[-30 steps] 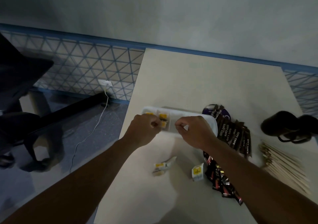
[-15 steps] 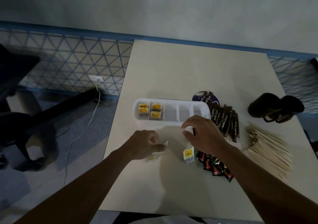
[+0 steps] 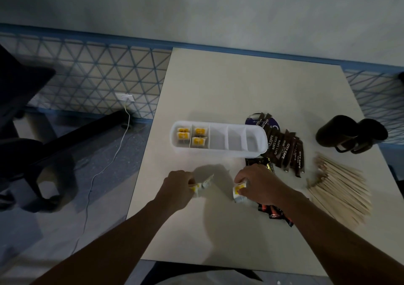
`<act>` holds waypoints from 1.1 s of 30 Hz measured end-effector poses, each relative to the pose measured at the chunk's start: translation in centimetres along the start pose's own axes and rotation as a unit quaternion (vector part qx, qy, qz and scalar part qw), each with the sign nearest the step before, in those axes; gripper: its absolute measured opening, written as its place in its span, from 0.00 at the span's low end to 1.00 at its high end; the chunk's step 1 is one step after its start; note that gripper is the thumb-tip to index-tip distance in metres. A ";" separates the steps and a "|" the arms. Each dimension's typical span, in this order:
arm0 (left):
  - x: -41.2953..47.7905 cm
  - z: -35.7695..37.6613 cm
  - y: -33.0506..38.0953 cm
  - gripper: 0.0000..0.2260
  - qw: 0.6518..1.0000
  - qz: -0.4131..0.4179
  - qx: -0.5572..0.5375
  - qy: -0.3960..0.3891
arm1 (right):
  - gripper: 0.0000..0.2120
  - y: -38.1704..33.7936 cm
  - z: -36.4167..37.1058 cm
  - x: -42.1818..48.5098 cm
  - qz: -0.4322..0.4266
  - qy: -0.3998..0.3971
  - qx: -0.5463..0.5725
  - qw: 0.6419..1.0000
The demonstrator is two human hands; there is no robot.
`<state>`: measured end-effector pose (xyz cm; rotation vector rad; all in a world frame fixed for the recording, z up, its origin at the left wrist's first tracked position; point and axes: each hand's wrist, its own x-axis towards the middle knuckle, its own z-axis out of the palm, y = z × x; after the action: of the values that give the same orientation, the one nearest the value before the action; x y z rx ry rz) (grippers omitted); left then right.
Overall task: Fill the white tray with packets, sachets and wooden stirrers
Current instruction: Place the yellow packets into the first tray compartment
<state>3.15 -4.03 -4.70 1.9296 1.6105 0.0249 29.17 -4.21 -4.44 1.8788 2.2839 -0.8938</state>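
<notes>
The white tray (image 3: 218, 153) lies across the middle of the table, with several compartments. Its two left ones hold yellow-and-white packets (image 3: 197, 136); the others look bare. In front of the tray, my left hand (image 3: 178, 186) pinches yellow-and-white packets (image 3: 203, 185) lying on the table. My right hand (image 3: 255, 182) grips another yellow-and-white packet (image 3: 238, 193). Brown sachets (image 3: 282, 148) fan out right of the tray. Dark sachets (image 3: 274, 212) lie partly under my right wrist. Wooden stirrers (image 3: 341, 193) are piled at the right.
Two dark mugs (image 3: 349, 135) lie at the table's right edge. A round dark coaster (image 3: 253, 120) peeks out behind the brown sachets. Left of the table are the floor, a cable and a dark chair (image 3: 19, 101).
Both hands drew back from the tray toward me. The left one closed on the packets on the table, and the right one took hold of the single packet.
</notes>
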 end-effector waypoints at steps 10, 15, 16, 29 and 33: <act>-0.3 -0.8 0.4 0.10 0.999 -0.014 -0.046 0.000 | 0.03 -0.3 -0.1 0.2 0.009 0.033 0.041 0.999; -0.4 -0.3 1.8 0.16 0.997 0.005 -0.076 0.025 | 0.03 -0.9 0.0 0.7 0.004 0.063 0.033 0.997; -0.4 -0.1 2.1 0.17 0.996 0.008 -0.085 0.028 | 0.03 -1.0 0.0 0.8 0.006 0.067 0.032 0.997; 0.2 1.8 4.2 0.09 0.989 -0.016 -0.098 0.110 | 0.06 -2.1 1.2 1.0 0.031 0.096 0.076 0.992; 0.5 2.2 4.0 0.09 0.986 -0.033 -0.109 0.118 | 0.07 -2.4 1.6 0.9 0.027 0.115 0.083 0.990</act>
<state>7.69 -4.78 -4.76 1.7551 1.7415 0.4009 26.20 -4.33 -5.16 2.2091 2.3326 -0.9330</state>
